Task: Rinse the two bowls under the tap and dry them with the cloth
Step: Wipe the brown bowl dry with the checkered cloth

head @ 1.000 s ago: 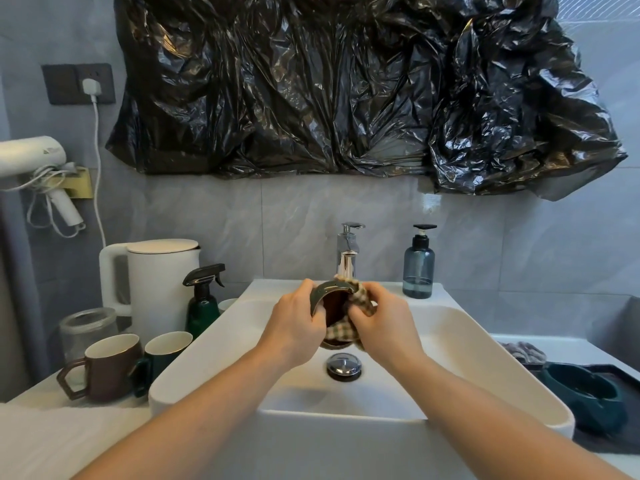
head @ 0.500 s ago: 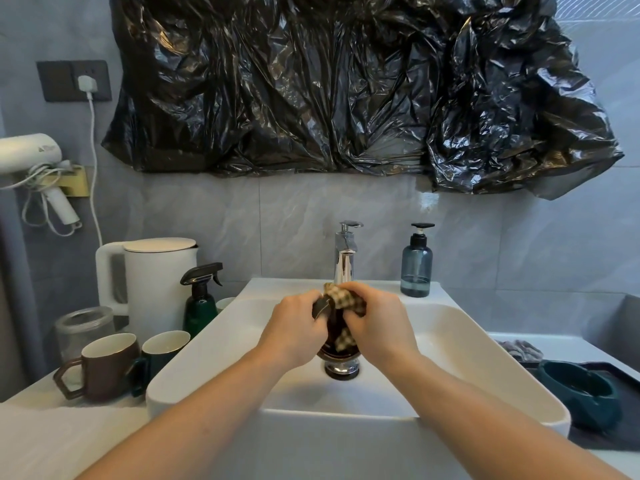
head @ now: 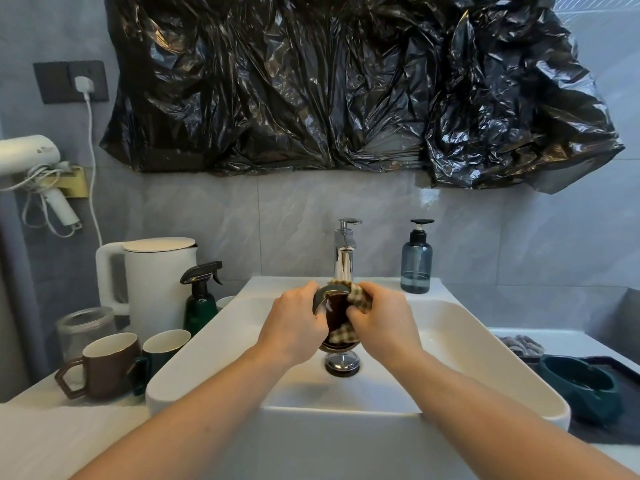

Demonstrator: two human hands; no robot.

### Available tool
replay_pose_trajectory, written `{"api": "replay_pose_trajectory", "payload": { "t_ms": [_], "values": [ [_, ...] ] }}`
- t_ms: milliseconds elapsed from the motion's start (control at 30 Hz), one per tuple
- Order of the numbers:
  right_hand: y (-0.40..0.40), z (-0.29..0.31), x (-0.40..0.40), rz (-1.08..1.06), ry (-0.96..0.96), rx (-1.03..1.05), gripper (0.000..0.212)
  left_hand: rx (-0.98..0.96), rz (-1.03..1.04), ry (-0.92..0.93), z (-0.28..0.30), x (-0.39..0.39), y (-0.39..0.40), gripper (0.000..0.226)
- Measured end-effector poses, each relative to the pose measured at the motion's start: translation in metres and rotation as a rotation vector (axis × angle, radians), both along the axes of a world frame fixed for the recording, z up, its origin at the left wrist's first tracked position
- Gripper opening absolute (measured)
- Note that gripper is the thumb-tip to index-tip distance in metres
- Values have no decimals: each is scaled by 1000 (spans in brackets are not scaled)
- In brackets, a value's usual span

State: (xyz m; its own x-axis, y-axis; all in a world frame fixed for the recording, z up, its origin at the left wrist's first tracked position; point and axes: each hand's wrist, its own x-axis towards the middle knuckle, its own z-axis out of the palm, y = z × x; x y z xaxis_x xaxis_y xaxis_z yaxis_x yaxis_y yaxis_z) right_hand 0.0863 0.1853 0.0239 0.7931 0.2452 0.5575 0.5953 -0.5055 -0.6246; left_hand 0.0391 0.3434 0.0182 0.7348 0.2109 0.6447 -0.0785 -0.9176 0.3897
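Observation:
Over the white sink (head: 467, 327) I hold a small dark brown bowl (head: 334, 311) on edge, its opening facing me. My left hand (head: 294, 323) grips its left rim. My right hand (head: 381, 323) presses a checked beige cloth (head: 358, 299) into the bowl's inside and over its right rim. The chrome tap (head: 344, 254) stands just behind; no water is visible. A second bowl, dark green (head: 581, 386), sits on a dark mat (head: 616, 427) at the right.
Left of the sink stand a brown mug (head: 104, 365), a green mug (head: 162, 348), a glass jar (head: 83, 327), a white kettle (head: 156, 282) and a green spray bottle (head: 201, 303). A blue soap dispenser (head: 416, 261) sits on the sink's back ledge. The drain plug (head: 342, 363) lies below my hands.
The bowl has turned in my hands, and the cloth has shifted from its top edge round to the right rim and inside. Both hands stay over the drain.

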Motion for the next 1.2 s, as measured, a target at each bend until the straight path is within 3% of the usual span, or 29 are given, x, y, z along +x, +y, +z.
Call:
{"api": "replay_pose_trajectory", "payload": {
  "t_ms": [100, 233, 367, 567, 767, 900, 1000, 1067, 1200],
  "values": [
    [0, 2, -2, 22, -84, -2, 38, 12, -38, -21, 1, 1, 0, 8],
    [4, 2, -4, 25, -111, -9, 36, 14, -23, -57, 3, -4, -1, 14],
    [10, -1, -1, 7, 49, -15, 12, -49, 66, -108, 5, -7, 3, 10],
    [8, -6, 1, 54, 290, -42, 27, -86, 106, -85, 5, -6, 5, 10],
    [1, -4, 6, -61, 155, -92, 9, -51, 28, 161, -3, -3, 1, 8],
    [1, -2, 1, -1, -11, -110, 30, -11, -51, 196, -4, -1, -2, 12],
    [5, -1, 1, 38, -75, -80, 38, 10, -7, 116, -3, 0, -1, 14],
    [8, 0, 1, 21, -72, -70, 33, 22, 42, 40, -1, 0, 0, 12],
    [10, -4, 3, 9, 113, -91, 13, 9, 114, -16, 2, -3, 2, 9]
  ]
}}
